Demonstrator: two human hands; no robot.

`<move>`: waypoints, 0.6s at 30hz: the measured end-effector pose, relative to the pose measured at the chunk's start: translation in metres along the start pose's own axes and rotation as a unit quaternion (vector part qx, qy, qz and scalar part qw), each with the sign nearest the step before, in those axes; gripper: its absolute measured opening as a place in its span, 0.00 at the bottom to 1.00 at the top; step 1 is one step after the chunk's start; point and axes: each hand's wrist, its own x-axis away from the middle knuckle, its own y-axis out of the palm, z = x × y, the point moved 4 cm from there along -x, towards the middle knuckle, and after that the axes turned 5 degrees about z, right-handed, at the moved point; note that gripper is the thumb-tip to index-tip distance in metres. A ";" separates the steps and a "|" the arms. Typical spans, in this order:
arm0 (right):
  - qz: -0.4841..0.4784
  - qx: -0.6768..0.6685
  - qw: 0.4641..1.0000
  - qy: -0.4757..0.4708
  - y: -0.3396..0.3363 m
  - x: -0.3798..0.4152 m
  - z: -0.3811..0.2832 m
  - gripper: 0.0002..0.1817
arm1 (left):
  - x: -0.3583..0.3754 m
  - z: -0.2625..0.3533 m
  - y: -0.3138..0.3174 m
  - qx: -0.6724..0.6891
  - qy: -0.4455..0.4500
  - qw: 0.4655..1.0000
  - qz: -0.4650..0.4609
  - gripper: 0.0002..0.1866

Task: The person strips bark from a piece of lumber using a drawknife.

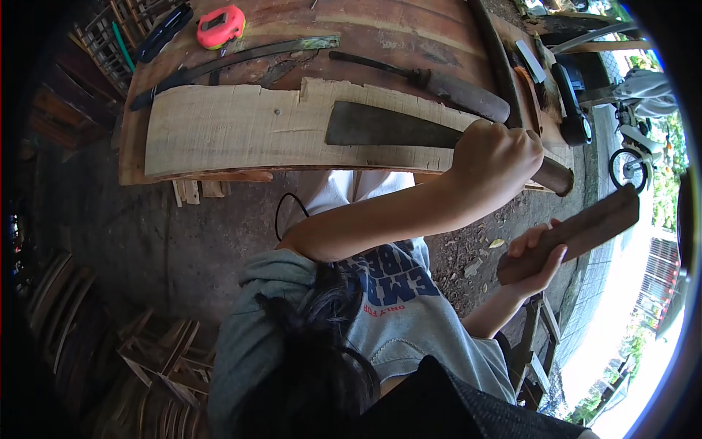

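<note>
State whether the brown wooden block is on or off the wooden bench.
Off: the right hand holds the block beyond the wooden bench.

I'm in a woodworking workshop: a rough board (219, 132) by my left hand (499, 162), a tape measure (221, 28) beyond it on the desk (409, 33), wooden frames (174, 347) behind it.

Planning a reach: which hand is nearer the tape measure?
Left. The left hand grips the blade's handle, right of the tape measure; the right hand, holding a wooden block, is farther, lower in view.

Bright daylight (607, 300) glares at right beyond the shaded grey floor (197, 252).
</note>
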 end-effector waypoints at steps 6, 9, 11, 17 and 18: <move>-0.051 0.099 0.994 -0.020 0.004 -0.002 0.001 0.30 | 0.000 -0.013 -0.001 -0.004 -0.017 1.000 0.001 0.08; 0.022 -0.067 0.997 -0.009 0.013 0.002 0.005 0.32 | 0.000 -0.015 -0.004 -0.016 -0.017 1.000 0.010 0.07; -0.122 0.148 0.981 0.009 0.025 0.011 0.020 0.29 | 0.000 -0.017 -0.006 -0.020 -0.015 1.000 0.009 0.07; 0.011 -0.057 0.998 -0.019 0.029 0.004 0.019 0.31 | 0.001 -0.026 -0.015 -0.031 -0.041 0.998 -0.035 0.06; -0.029 -0.003 1.000 -0.006 0.034 0.005 0.020 0.31 | 0.000 -0.026 -0.016 -0.031 -0.040 0.998 -0.036 0.06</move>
